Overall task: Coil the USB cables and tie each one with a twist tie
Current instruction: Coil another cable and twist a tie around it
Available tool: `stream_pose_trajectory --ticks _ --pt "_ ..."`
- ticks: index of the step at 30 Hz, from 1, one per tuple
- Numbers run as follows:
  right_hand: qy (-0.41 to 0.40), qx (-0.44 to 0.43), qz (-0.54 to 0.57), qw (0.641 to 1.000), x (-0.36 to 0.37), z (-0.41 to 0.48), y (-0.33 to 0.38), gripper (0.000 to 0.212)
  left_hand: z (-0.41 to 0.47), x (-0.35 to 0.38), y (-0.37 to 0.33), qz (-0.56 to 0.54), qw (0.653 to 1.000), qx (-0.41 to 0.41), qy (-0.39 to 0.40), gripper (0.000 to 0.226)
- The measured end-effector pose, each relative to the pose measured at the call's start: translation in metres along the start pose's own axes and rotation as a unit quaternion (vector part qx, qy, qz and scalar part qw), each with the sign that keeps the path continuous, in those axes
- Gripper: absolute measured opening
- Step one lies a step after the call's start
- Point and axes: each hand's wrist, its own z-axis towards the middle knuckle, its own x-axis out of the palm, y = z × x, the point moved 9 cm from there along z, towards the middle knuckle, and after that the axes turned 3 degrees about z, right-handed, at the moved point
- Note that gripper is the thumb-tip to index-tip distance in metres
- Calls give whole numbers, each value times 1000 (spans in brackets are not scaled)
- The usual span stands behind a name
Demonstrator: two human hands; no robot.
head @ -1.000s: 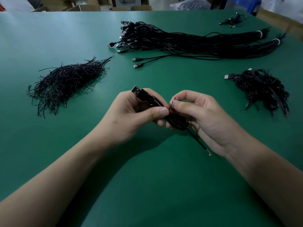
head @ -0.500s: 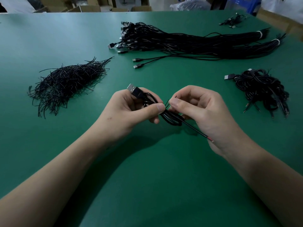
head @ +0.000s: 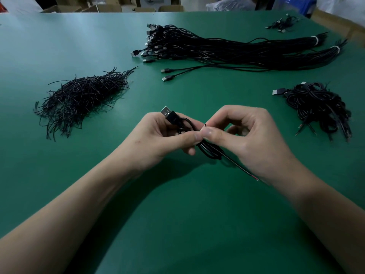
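Head view: left hand (head: 158,139) grips the coiled USB cable (head: 209,151) above the desk (head: 177,214); right hand (head: 246,135) pinches the twist tie (head: 205,125). A loosened grip could let the coil spring open.

— What is the left grip (head: 158,139) covering?
— Its thumb is lying over the middle of the coiled cable (head: 210,152), and the right grip (head: 250,139) is hiding most of the twist tie (head: 205,125); only a tip is showing.
— And at one o'clock?
— A small cable bunch (head: 282,24) is lying there, too small to count. At twelve, the top edge is cutting off the cartons (head: 102,7).
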Motion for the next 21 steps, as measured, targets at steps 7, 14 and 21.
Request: stream_pose_trajectory --ticks 7,14,21 --pt "47 25 63 997 6 2 -6 10 -2 2 0 -4 1000 -11 11 8" --pt "46 134 191 971 8 -2 -27 10 -2 1 2 23 1000 -12 -9 16" --pt "44 162 195 966 7 -2 -31 19 -4 -4 -5 59 997 17 -36 8"
